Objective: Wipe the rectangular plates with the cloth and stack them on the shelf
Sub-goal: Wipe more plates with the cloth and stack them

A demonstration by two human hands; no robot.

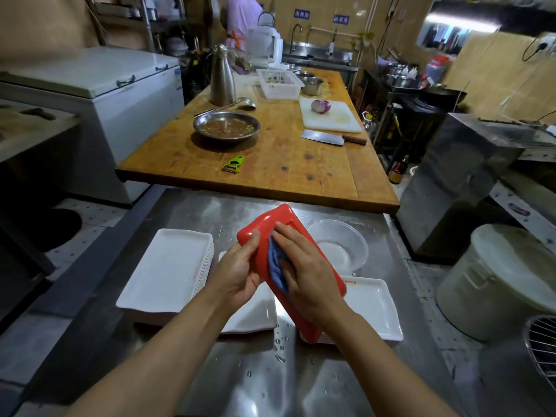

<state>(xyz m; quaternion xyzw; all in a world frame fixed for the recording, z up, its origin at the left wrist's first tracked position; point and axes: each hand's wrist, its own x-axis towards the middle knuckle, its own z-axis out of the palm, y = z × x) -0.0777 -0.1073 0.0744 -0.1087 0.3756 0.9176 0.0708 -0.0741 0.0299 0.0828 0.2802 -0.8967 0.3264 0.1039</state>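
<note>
A rectangular plate with a red underside is held tilted above the steel counter, red side up. My left hand grips its left edge. My right hand presses a blue cloth flat against the red surface. A stack of white rectangular plates sits at the left on the counter. One white plate lies under my hands, and another stack of white plates lies at the right, partly hidden by the red plate.
A clear plastic bowl stands behind the plates. Beyond is a wooden table with a green peeler, metal dish, cleaver and cutting board. A white bucket stands right. A person works far back.
</note>
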